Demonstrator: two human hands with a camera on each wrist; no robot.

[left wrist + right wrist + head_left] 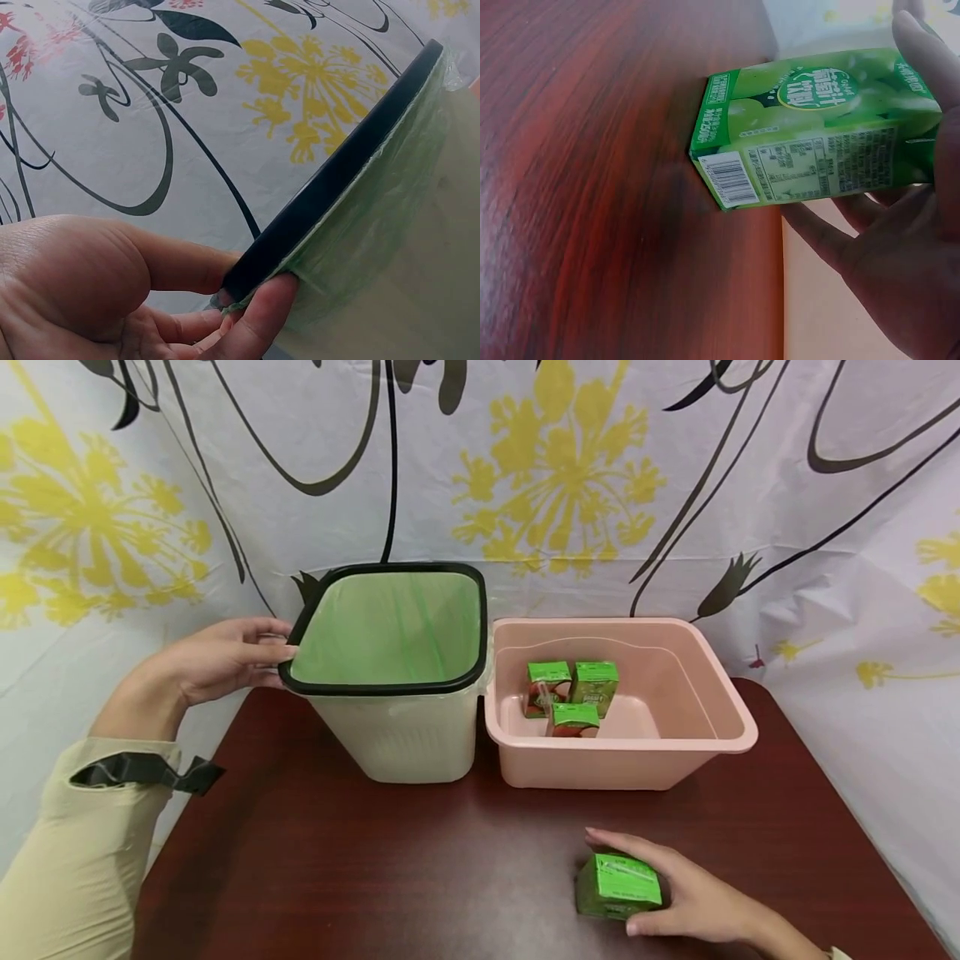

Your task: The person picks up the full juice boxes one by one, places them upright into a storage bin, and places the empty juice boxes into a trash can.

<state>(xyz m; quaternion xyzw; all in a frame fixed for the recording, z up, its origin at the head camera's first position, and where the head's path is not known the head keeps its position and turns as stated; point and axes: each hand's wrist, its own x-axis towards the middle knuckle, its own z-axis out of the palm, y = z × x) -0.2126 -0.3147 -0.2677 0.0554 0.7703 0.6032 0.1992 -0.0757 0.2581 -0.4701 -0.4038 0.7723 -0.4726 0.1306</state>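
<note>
My left hand (228,660) pinches the black rim (382,687) of a pale wastebin at its left side. A thin green bag (390,627) lines the bin and folds over that rim. In the left wrist view, the thumb and fingers (259,319) hold rim and bag edge together. At the front right, my right hand (690,893) holds a green juice box (618,887), thumb on one side and fingers on the other. The right wrist view shows the juice box (817,127) with its printed front and barcode, close over the table.
A pink plastic tub (585,768) stands right of the bin, close beside it. Inside are three small drink boxes (596,681) with green tops. The dark red wooden table (390,868) lies before them. A white flowered sheet (420,468) hangs behind.
</note>
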